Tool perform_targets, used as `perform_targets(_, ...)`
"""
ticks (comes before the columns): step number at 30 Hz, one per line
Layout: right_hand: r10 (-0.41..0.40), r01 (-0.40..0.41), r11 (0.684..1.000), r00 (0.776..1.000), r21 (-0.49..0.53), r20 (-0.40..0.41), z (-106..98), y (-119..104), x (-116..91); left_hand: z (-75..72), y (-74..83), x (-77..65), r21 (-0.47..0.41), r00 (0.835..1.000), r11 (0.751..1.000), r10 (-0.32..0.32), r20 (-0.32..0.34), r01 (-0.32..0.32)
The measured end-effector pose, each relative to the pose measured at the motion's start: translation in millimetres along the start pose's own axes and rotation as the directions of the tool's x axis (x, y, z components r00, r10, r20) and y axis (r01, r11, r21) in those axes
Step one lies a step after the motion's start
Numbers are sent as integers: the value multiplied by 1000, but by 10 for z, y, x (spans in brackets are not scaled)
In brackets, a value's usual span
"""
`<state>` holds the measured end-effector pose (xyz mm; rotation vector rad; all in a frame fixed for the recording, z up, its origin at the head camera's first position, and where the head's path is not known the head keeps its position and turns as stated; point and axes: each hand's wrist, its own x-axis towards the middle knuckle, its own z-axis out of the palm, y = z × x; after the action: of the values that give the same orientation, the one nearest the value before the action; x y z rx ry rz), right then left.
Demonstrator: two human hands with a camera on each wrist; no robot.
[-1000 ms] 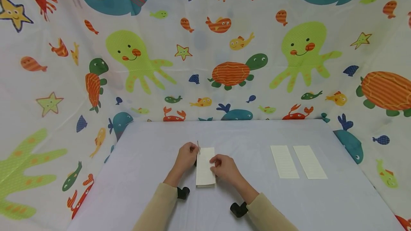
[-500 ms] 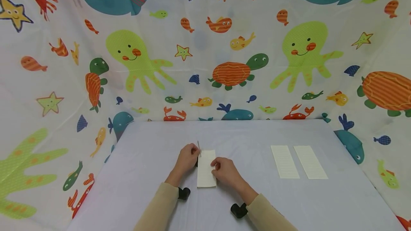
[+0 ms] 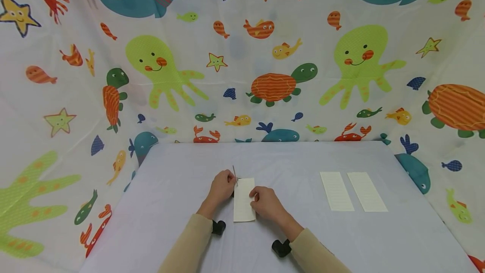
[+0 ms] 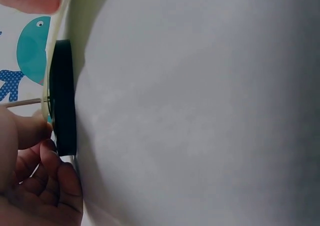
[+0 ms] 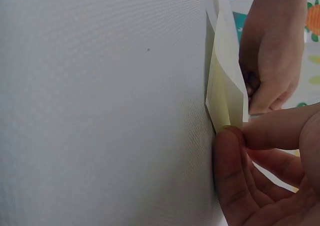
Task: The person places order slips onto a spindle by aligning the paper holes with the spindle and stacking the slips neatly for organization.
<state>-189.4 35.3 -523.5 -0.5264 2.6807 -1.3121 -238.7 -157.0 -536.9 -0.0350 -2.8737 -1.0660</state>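
"Slightly left of the middle of the desk [image 3: 182, 167], a layered paper [image 3: 244, 205] is being held between two hands. How is it gripped?"

"By its right long edge, it is pinched between the thumb and bent fingers of the right hand [image 3: 267, 200]. At the opposite long edge, toward the corner nearest the desk's far edge, a black clip [image 4: 63, 99] is gripped by the left hand [image 3: 222, 185], thumb against curled fingers. Which part of the clip is pressed cannot be told."

"Why from both sides?"

"Presumably so that the layers are kept aligned and steady while the clip is seated against them; beside the right fingertips they are seen slightly parted. Whether the paper is fully bitten by the clip is not shown."

"And which way is it pointed?"

"Its long axis is laid from the near side toward the desk's far edge, almost straight, with one short end turned to each. The clip's body is set along the long edge, and its wire handle [image 4: 22, 103] is pointed upward, away from the desk."

"What is placed toward the desk's right edge?"

"One loose sheet [image 3: 337, 191] and another sheet [image 3: 367, 191], laid flat side by side, apart, perhaps so that each can be picked up singly."
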Motion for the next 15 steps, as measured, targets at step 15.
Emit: perform_targets(15, -23, 23, 1000, 1000, -3, 21, -30, 34, 24, -42, 14, -8, -99, 997, 993, -68, 33, 71)
